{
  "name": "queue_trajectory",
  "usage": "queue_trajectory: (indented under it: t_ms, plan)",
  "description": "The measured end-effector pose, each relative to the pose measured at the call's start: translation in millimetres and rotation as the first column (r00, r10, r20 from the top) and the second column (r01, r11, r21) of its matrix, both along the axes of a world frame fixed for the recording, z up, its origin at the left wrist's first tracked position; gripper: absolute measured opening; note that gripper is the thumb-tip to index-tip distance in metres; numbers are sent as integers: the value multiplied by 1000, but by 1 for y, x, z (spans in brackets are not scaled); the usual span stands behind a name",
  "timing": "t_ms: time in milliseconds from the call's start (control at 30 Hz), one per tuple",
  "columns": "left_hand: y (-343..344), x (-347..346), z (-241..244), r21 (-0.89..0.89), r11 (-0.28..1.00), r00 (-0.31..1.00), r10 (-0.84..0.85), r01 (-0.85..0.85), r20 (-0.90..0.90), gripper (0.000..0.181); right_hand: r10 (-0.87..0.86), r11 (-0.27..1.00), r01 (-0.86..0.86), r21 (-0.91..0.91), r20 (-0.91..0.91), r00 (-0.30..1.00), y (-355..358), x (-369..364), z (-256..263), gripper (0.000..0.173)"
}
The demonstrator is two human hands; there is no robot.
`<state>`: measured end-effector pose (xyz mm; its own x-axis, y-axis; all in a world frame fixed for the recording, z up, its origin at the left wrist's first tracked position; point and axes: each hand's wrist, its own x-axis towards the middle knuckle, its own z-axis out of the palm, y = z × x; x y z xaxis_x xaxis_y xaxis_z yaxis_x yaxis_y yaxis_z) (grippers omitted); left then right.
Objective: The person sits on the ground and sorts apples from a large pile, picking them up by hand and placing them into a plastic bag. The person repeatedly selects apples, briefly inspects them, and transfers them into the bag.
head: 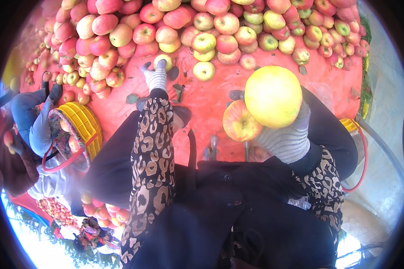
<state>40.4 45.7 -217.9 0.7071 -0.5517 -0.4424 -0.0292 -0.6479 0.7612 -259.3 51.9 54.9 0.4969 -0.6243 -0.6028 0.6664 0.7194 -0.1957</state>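
My left hand, in a striped grey knit glove, reaches out to a small yellow-green apple at the near edge of a large heap of red and yellow apples. Its fingers touch that apple; whether they grip it cannot be told. Closer to me, my right hand, gloved alike, holds a large-looking yellow apple and a red-yellow apple side by side. The yellow one hides part of the fingers. A single yellow-green apple lies on the red ground sheet in front of me.
At left, a lined yellow plastic basket holding apples stands by a seated co-worker. Another yellow basket with a red handle is partly visible beside my right leg. Dry leaves lie on the sheet. More people and apples appear at lower left.
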Motion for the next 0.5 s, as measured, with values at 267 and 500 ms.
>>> queue_trajectory:
  t_ms: [267, 500]
  plan:
    - [31, -29, 41, -276, 905, 470, -99, -324, -877, 57, 70, 987, -53, -149, 114, 991, -5, 0, 8, 78]
    - [11, -63, 140, -165, 924, 212, -95, -343, -973, 62, 16, 966, 57, -251, 282, 959, -16, -12, 23, 74]
